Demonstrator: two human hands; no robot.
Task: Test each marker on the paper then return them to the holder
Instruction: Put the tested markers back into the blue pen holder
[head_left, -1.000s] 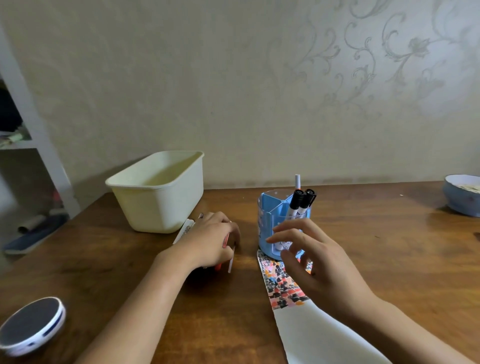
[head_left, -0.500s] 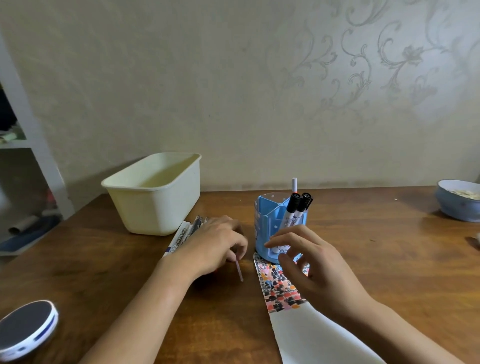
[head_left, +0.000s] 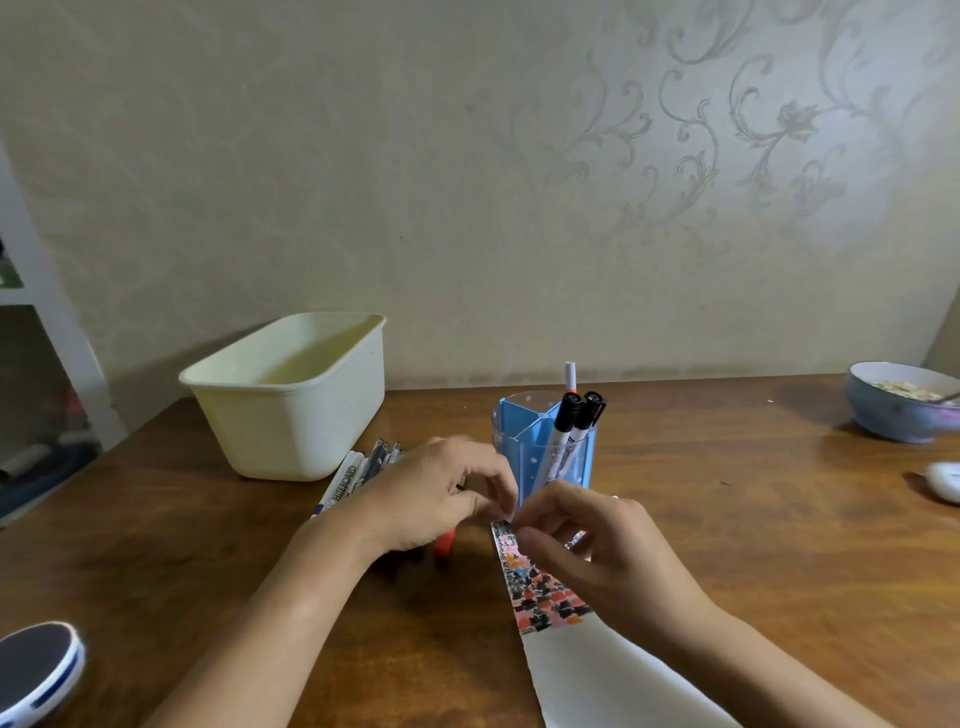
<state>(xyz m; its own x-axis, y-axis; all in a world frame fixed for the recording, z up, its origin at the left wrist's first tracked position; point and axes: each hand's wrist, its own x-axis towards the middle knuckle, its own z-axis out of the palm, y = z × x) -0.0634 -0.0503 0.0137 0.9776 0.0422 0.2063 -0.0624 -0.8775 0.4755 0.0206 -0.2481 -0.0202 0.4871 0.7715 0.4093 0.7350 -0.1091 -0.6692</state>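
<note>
A blue marker holder (head_left: 540, 457) stands mid-table with two black-capped markers (head_left: 574, 415) and a white-tipped pen (head_left: 570, 375) in it. A white paper strip (head_left: 597, 670), its far end covered in coloured marks, runs from the holder toward me. My left hand (head_left: 426, 501) grips a red marker (head_left: 445, 540); only its red end shows under the palm. My right hand (head_left: 592, 545) meets the left over the strip's far end, thumb and forefinger pinching the marker's other end, which is mostly hidden. Several loose markers (head_left: 358, 470) lie left of my left hand.
A cream plastic bin (head_left: 291, 400) sits at the back left next to the loose markers. A blue bowl (head_left: 901, 410) and a white object (head_left: 944, 480) are at the right edge. A round dark-topped device (head_left: 36, 670) lies at the near left corner.
My left hand lifted a marker off the pile and moved right. My right hand came left from the holder, and the two hands now meet over the end of the paper.
</note>
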